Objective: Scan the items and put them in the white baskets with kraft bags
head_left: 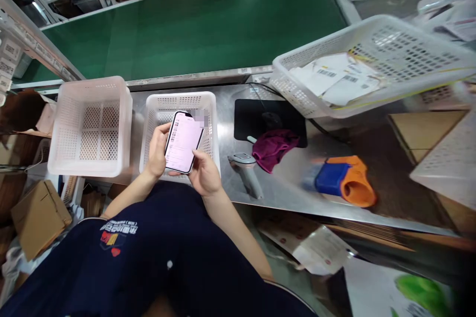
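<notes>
I see the phone (pixel 183 142) clamped between both hands, left hand (pixel 158 151) gripping its edge, right hand (pixel 204 173) under its lower corner, above a basket (pixel 208 109). Its screen text is too small to read.

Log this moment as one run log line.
left hand: holds lit black-framed smartphone | right hand: supports its lower edge | below: white perforated plastic basket | nearby: grey handheld scanner

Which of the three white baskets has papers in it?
The big tilted basket on the right, raised above the steel table, holds labelled papers. The two small baskets, left and middle, show none.
</notes>
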Tool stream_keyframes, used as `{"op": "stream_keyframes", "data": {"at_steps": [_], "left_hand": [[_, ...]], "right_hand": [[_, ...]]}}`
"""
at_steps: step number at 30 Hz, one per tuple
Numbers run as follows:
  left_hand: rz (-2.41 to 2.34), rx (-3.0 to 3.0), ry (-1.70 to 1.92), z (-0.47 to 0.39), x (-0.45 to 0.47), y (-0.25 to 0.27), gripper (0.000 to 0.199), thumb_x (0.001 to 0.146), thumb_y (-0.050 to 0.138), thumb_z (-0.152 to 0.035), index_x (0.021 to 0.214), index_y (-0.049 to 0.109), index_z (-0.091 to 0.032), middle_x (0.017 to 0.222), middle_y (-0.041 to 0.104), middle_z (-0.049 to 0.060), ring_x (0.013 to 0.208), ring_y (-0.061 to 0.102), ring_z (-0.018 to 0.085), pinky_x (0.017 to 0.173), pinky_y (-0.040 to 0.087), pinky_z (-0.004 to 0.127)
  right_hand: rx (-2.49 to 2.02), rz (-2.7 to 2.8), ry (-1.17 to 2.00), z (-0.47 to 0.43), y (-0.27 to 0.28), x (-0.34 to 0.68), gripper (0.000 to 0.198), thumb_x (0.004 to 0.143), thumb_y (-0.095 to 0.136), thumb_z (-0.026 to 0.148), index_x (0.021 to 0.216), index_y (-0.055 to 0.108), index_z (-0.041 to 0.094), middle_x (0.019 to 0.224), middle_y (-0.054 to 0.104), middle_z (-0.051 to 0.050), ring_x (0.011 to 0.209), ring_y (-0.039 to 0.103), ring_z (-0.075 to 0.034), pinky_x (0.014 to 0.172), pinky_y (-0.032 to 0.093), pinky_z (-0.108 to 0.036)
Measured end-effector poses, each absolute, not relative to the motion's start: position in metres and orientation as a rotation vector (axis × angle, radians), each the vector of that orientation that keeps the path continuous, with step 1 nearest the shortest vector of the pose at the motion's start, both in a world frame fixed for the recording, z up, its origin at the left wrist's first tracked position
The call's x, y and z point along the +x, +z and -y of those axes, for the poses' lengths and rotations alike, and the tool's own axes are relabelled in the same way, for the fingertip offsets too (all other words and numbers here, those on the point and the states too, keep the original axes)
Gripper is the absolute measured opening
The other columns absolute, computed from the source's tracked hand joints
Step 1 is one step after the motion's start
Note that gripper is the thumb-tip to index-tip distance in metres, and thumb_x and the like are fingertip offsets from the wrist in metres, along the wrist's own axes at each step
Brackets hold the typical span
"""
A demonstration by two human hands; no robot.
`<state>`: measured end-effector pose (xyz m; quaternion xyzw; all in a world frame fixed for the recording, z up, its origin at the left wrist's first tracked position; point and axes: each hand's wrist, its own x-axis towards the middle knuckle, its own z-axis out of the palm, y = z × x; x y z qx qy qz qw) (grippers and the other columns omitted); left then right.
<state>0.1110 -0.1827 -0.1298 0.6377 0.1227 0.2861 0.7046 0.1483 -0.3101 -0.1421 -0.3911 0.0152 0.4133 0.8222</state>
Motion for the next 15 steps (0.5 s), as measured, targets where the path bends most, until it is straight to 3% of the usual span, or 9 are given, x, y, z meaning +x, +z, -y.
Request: {"op": "stream_keyframes", "data": {"at_steps": [3, 6, 15], "left_hand": [[-0.269, 1.420, 0.622, 0.1831, 0.1109, -0.1301, 0.062, 0.102, 0.058, -0.075, 0.125, 0.070, -0.019, 0.123, 0.076, 0.012, 0.112, 0.072, 0.029, 0.097, 0.057, 0.042], [-0.268, 1.423, 0.621, 0.1837, 0.1110, -0.1300, 0.061, 0.102, 0.058, -0.075, 0.124, 0.070, -0.019, 0.123, 0.077, 0.011, 0.113, 0.072, 0.029, 0.097, 0.057, 0.044], [-0.257, 1.400, 0.607, 0.1859, 0.1115, -0.1299, 0.058, 0.102, 0.059, -0.074, 0.123, 0.070, -0.021, 0.121, 0.077, 0.011, 0.109, 0.074, 0.027, 0.092, 0.058, 0.039]], "right_hand": [[-0.834, -0.064, 0.856, 0.3101, -0.1422, 0.1473, 0.042, 0.067, 0.078, 0.040, 0.104, 0.072, 0.020, 0.109, 0.080, -0.011, 0.124, 0.070, -0.044, 0.077, 0.072, -0.058], [-0.858, -0.110, 0.836, 0.3104, -0.1401, 0.1470, 0.035, 0.061, 0.077, 0.033, 0.092, 0.069, 0.020, 0.107, 0.080, -0.010, 0.123, 0.069, -0.044, 0.077, 0.072, -0.059], [-0.840, -0.103, 0.876, 0.3127, -0.1342, 0.1475, 0.036, 0.058, 0.072, 0.028, 0.093, 0.070, 0.021, 0.108, 0.081, -0.008, 0.116, 0.073, -0.042, 0.075, 0.072, -0.056]]}}
